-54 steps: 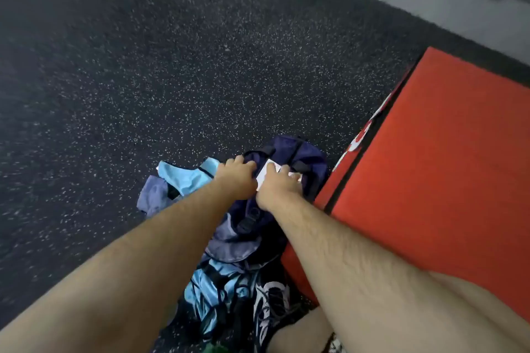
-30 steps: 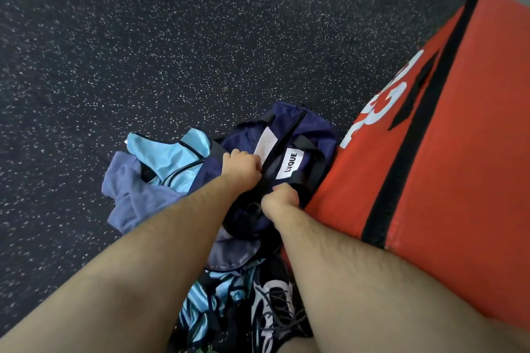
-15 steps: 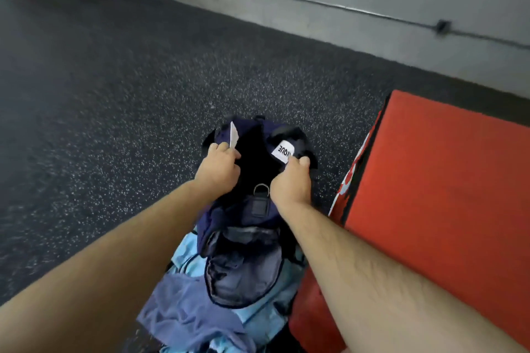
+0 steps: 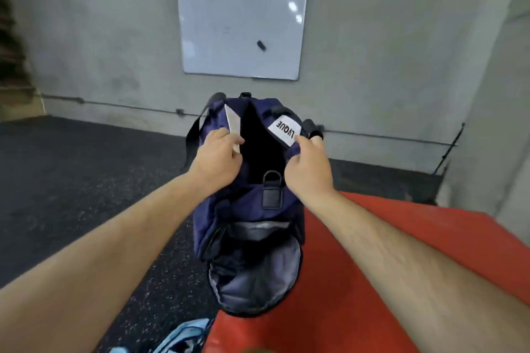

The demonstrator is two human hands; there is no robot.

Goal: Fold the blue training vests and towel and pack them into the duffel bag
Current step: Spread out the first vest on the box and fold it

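**Speckled floor, red mat, one vest**

The floor (image 4: 86,180) is dark rubber flecked with pale specks, filling the view from 7 to 10 o'clock and running back to a grey wall (image 4: 100,51) at 12 o'clock. A red mat (image 4: 401,238) lies on it, covering the area from 3 to 6 o'clock. At 6 o'clock, a crumpled light blue training vest (image 4: 186,332) lies on the floor, just beside the mat's left edge and partly cut off by the frame.
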